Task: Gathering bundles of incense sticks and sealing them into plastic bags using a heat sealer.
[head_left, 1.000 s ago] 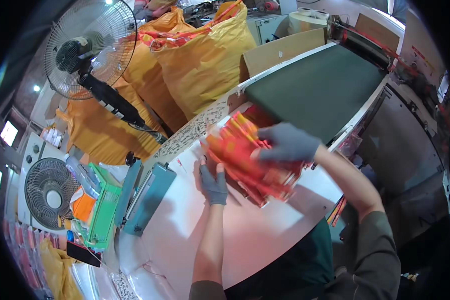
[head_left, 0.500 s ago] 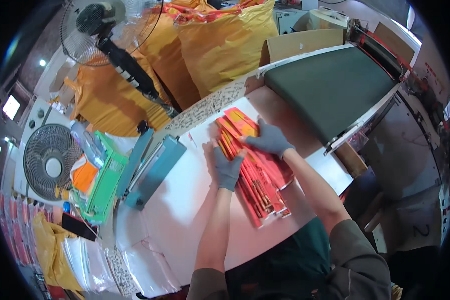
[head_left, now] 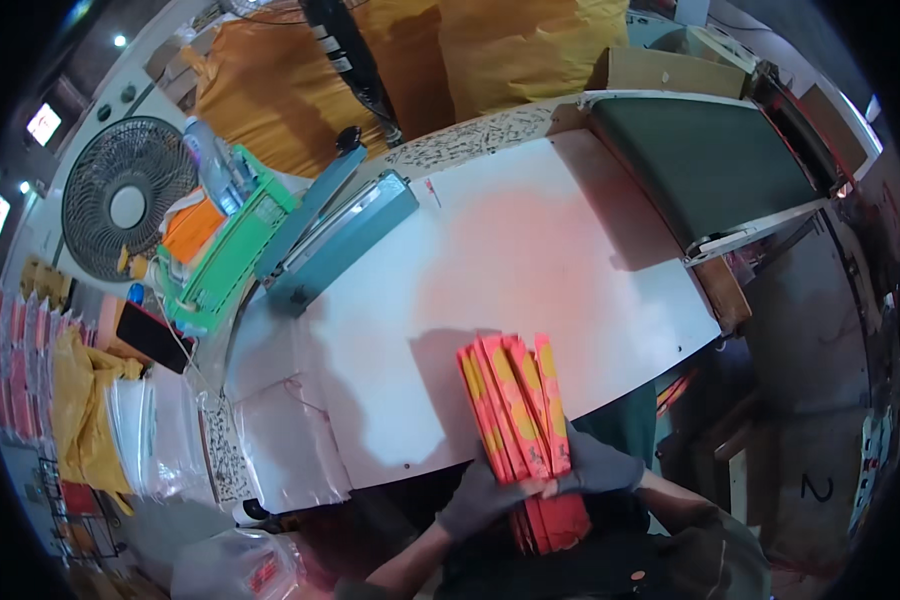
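1. Packets (head_left: 510,400), slim, glossy, red and yellow, form one bundle at the near edge of the smooth white tabletop (head_left: 370,350).
2. Left grey-gloved hand (head_left: 477,498) and right grey-gloved hand (head_left: 602,468) both grip the bundle's lower part.
3. Gathering looks done; uneven upper ends suggest levelling is left.
4. Print on the packets is too small to read; one large black character (head_left: 817,489) marks the dark grey panel (head_left: 800,380).

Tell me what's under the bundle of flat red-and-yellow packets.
The white tabletop shows beyond the upper end of the bundle; dark clothing, around its lower end. The gray-gloved left hand and right hand grip its lower half. Whatever lies directly beneath is hidden.
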Motion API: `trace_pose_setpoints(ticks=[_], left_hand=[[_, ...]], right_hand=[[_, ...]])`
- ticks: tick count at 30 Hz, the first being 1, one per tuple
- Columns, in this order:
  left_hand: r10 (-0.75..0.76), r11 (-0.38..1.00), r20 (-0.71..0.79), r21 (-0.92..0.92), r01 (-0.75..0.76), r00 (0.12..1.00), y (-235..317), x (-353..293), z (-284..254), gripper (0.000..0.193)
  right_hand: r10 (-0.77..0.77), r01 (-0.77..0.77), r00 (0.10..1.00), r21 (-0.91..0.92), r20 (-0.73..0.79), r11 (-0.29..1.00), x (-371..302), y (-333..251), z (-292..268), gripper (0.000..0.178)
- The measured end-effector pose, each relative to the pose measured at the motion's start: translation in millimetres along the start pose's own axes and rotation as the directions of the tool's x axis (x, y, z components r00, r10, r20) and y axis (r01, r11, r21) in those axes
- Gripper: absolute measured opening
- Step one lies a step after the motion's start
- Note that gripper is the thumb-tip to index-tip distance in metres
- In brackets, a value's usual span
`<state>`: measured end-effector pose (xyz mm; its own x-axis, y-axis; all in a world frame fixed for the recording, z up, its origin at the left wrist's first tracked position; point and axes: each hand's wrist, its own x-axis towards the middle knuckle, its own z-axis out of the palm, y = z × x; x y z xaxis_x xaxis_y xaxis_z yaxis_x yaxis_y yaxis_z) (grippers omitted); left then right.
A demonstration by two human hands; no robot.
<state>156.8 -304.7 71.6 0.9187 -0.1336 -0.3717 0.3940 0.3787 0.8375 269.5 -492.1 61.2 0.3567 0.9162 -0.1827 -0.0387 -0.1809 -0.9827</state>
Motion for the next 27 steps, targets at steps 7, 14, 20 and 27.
trace_pose_setpoints(ticks=[7,14,20,27], left_hand=[[0.566,0.775,-0.048,0.37,-0.512,0.823,78,11,-6,0.037],[0.731,0.67,-0.011,0.203,-0.714,0.682,111,28,-15,0.106],[0.754,0.637,-0.081,0.335,-0.695,0.652,105,23,2,0.111],[0.413,0.9,0.069,0.124,-0.418,0.908,71,-4,-6,0.077]], right_hand=[[-0.389,0.349,0.917,-0.293,-0.086,0.89,47,-64,-28,0.096],[-0.498,0.519,0.834,0.032,-0.236,0.854,79,-120,-49,0.14],[-0.741,0.697,0.63,-0.251,-0.233,0.672,84,-137,-18,0.14],[-0.321,0.316,0.947,0.144,0.009,0.938,76,-117,-12,0.068]])
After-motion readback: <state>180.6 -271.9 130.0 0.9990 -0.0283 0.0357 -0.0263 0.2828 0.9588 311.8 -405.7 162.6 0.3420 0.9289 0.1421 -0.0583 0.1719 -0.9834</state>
